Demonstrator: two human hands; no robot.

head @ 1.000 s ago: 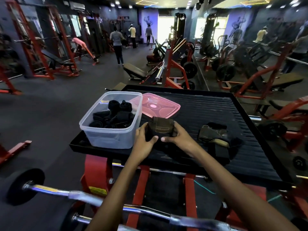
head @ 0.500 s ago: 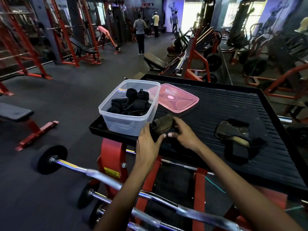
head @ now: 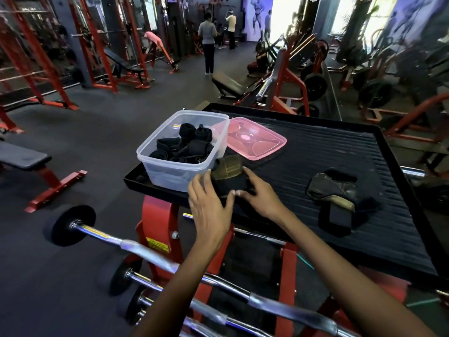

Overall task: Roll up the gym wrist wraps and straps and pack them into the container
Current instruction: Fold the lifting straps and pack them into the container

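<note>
A clear plastic container (head: 170, 176) stands at the near left corner of the black ribbed platform (head: 340, 154), with several rolled black wraps (head: 187, 147) inside. Right beside it lies a partly rolled olive and black wrap (head: 228, 171). My left hand (head: 209, 205) holds its left end with thumb and fingers. From the other side my right hand (head: 260, 193) grips its right end. Another olive and black strap (head: 335, 198) lies unrolled further right on the platform.
A pink lid (head: 252, 139) lies upside down behind the container. Chrome barbells (head: 136, 246) cross below the platform's red frame (head: 158, 222). A bench (head: 21, 156) stands at left. People stand far back among red gym machines.
The view has swung left and down. Both hands have stayed on the wrap, which now sits slightly closer to the container's right wall.
</note>
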